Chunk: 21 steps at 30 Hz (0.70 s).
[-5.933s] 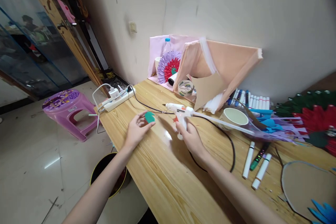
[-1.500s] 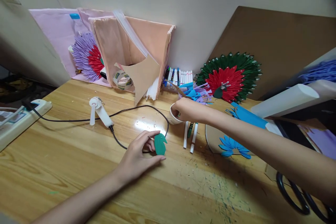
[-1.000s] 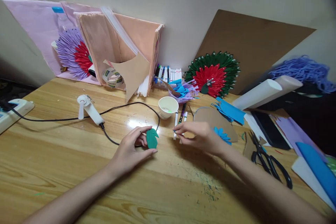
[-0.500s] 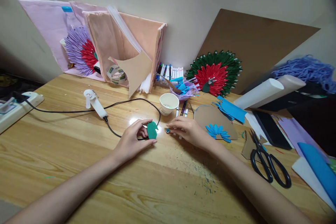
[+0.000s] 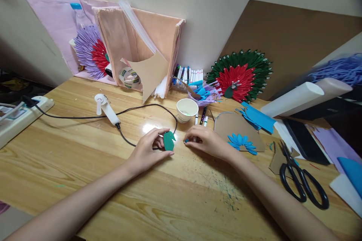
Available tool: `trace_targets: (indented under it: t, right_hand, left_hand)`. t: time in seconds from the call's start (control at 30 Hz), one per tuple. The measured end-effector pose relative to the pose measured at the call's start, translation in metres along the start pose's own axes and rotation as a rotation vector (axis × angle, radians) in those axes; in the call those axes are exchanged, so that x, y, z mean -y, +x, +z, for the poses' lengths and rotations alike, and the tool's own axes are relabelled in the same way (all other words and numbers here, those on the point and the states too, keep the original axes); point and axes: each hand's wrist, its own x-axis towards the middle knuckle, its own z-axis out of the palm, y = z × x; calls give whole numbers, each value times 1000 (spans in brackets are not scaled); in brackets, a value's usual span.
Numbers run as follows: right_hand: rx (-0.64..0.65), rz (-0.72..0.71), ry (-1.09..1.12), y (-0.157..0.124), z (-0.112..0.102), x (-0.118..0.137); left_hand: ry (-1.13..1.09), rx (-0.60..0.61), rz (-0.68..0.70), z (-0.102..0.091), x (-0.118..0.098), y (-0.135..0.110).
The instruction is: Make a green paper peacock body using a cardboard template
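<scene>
My left hand (image 5: 145, 150) grips a green cutout (image 5: 169, 141) between thumb and fingers, just above the table; it has a notched right edge and looks like foam or paper. To its right, my right hand (image 5: 207, 141) has its thumb and fingertips closed around a small round blue-green piece (image 5: 186, 141) at the tabletop. Behind that hand stands a white paper cup (image 5: 187, 110) with small bits inside. Marker pens (image 5: 203, 116) lie partly hidden by the right hand. A ring of blue petals (image 5: 242, 143) rests on a cardboard piece (image 5: 234, 126) farther right.
Black-handled scissors (image 5: 304, 180) lie at the right. A white glue gun (image 5: 109, 111) sits at the left, its black cord looping behind my left hand to a power strip (image 5: 28, 120). A green-and-red petal fan (image 5: 240, 77) and a peach box (image 5: 158, 32) stand against the wall.
My right hand's fingers have closed around the small round piece, which lay uncovered before their tips. The left hand keeps the green cutout. The whole view has shifted slightly.
</scene>
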Motion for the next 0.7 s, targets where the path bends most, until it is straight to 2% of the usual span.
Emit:
trace_targets:
  t: [0.23,0.37,0.7]
  right_hand:
    - [-265,-16,88,6,8,27]
    - [-301,-33,92,12,17,35]
    - [-354,12,105,13,27,35]
  left_hand:
    - [-5,55,15,2,2,-2]
    - [-26,73,17,1,1,-2]
    - [-50,66,27,1,1,-2]
